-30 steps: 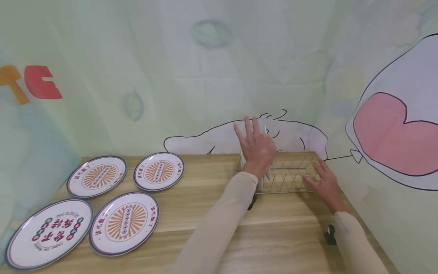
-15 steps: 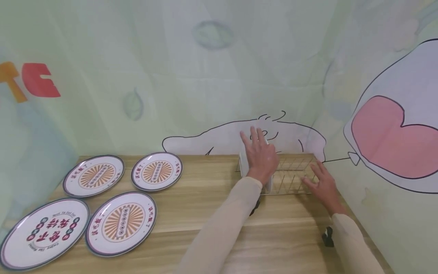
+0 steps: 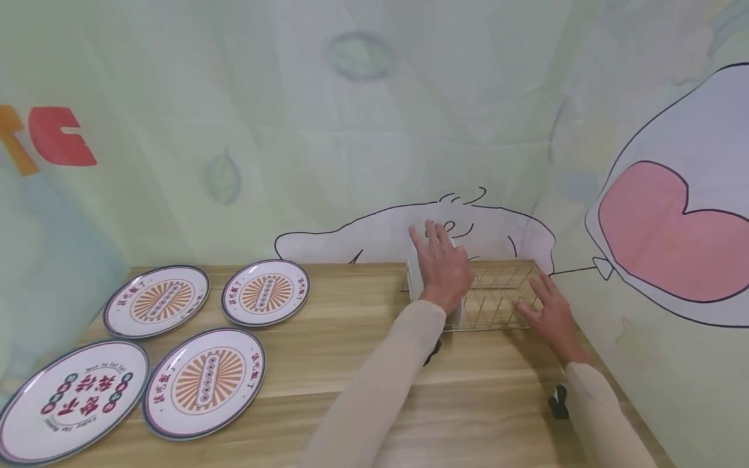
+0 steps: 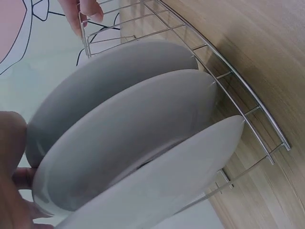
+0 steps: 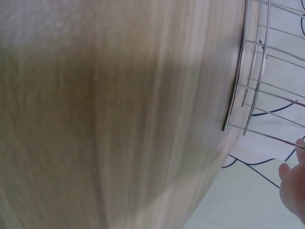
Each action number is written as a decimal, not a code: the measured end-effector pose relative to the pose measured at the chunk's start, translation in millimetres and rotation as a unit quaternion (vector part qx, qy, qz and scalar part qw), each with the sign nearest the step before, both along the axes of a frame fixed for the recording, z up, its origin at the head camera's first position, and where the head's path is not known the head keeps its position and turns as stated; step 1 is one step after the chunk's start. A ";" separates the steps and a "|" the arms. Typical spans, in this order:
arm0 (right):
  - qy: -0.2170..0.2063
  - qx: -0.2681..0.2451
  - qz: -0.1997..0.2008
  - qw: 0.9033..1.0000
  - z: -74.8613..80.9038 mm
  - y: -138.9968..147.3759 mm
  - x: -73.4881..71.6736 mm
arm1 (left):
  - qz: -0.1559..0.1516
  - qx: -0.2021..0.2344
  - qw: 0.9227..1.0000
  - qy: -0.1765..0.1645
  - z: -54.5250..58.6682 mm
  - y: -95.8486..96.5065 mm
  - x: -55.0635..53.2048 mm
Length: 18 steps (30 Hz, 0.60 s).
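Three white plates stand on edge side by side in a wire dish rack (image 3: 497, 329) at the back right. In the left wrist view they are the far plate (image 4: 114, 69), the middle plate (image 4: 128, 129) and the near plate (image 4: 167, 176). My left hand (image 3: 443, 273) is at their upper edges, its thumb and a finger on either side of the far plate; the other fingers reach up and partly out of sight. My right hand (image 3: 550, 318) holds the rack's right end, with fingertips (image 4: 90, 9) at the end wires.
Four round patterned plates lie flat on the wooden table at left: a front-left plate (image 3: 76, 400), front-right plate (image 3: 205, 383), back-left plate (image 3: 157, 301) and back-right plate (image 3: 266, 292). Printed cloth walls (image 3: 351, 149) enclose the back and sides.
The plate at my left hand, tilted and mostly hidden a second ago, now stands lower in the rack. My left hand has come down slightly. The right hand stays at the rack's end.
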State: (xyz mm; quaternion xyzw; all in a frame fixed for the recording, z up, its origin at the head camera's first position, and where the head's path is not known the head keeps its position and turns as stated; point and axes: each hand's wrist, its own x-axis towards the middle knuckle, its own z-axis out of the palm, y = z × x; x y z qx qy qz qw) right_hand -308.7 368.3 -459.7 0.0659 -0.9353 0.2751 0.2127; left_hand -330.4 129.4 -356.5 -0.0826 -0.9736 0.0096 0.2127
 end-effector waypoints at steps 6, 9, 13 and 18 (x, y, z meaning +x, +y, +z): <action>0.006 0.013 -0.006 1.000 -2.8 0.9 -0.8 | 0.011 -0.002 1.000 -0.026 -0.3 -4.1 2.3; 0.014 0.021 -0.006 1.000 -3.7 0.9 -2.7 | 0.013 -0.001 1.000 -0.024 -2.0 -7.2 2.9; 0.016 0.021 0.000 1.000 -3.3 -0.1 -3.4 | 0.005 0.015 1.000 -0.009 -4.5 -11.0 2.9; 0.003 0.023 -0.004 1.000 -1.4 -3.2 -0.7 | -0.019 0.028 0.999 -0.002 -5.5 -15.5 3.7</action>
